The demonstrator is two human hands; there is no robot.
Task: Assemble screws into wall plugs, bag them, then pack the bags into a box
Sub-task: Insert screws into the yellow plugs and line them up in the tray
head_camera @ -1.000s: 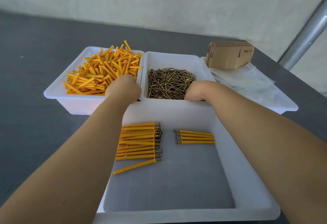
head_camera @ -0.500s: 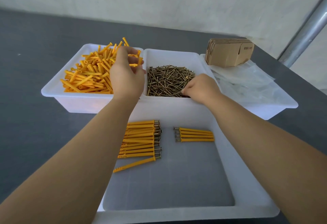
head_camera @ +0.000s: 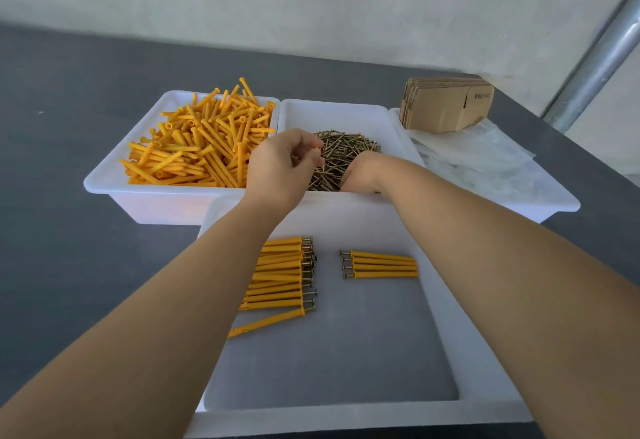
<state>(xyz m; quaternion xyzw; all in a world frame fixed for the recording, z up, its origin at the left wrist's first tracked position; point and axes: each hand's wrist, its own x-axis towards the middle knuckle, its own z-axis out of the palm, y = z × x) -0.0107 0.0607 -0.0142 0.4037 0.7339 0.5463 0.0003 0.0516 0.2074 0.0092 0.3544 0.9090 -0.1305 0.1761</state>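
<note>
Head view gives me the grey table (head_camera: 86, 99) first, then four white trays on it. The near tray (head_camera: 481, 352) is the widest; on its floor lie a stack of finished plug-and-screw sets (head_camera: 277, 275) at the left and a short row of four sets (head_camera: 381, 264) to the right, well apart. Behind it stand the plug tray (head_camera: 104, 182), heaped with orange wall plugs (head_camera: 194, 147), and just beside it the screw tray (head_camera: 332, 112) with its pile of brass screws (head_camera: 343, 158). Farthest right, a tray holds clear bags (head_camera: 485, 161) and a stack of flat cardboard boxes (head_camera: 446, 104).

I judge the assembling step is in hand — bagging and boxing not yet begun. My left hand (head_camera: 280, 168) hovers over the rim between the plug and screw trays, fingers curled; I can't tell whether they pinch a plug. My right hand (head_camera: 360, 173) is down in the screws at the tray's near edge, fingers hidden, so I can't tell if it has one.

Next move, I reckon: lift one screw clear, bring both hands over the near tray, and line point to plug mouth. The near tray's back wall is the edge to clear — its right half offers open floor.
</note>
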